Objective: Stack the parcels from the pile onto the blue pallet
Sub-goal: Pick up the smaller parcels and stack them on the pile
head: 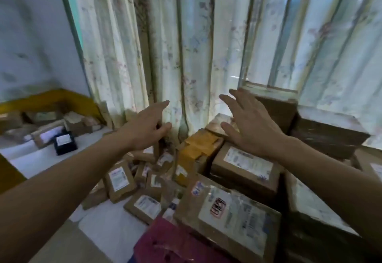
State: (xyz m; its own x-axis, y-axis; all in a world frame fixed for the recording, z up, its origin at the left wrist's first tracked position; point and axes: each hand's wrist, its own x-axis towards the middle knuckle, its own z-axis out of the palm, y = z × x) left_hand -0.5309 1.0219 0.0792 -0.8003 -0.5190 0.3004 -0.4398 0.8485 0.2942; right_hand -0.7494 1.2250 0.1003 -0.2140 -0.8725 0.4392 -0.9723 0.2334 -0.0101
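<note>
Brown cardboard parcels with white labels are heaped below me, among them a large flat one (229, 217), a labelled box (246, 165) and a yellow-taped box (196, 149). Smaller parcels (119, 180) lie on the floor to their left. My left hand (146, 128) hovers open above the small parcels, fingers spread, holding nothing. My right hand (248, 124) is held open over the labelled box and touches nothing. A sliver of blue shows at the bottom edge (132, 259); I cannot tell whether it is the pallet.
Flowered curtains (186, 45) hang right behind the heap, with a window frame (270, 89) at right. A second scatter of parcels (47, 130), one black box (65, 143) among them, lies far left. A magenta bag (165, 240) lies at the bottom. Dark boxes (326, 134) are stacked at right.
</note>
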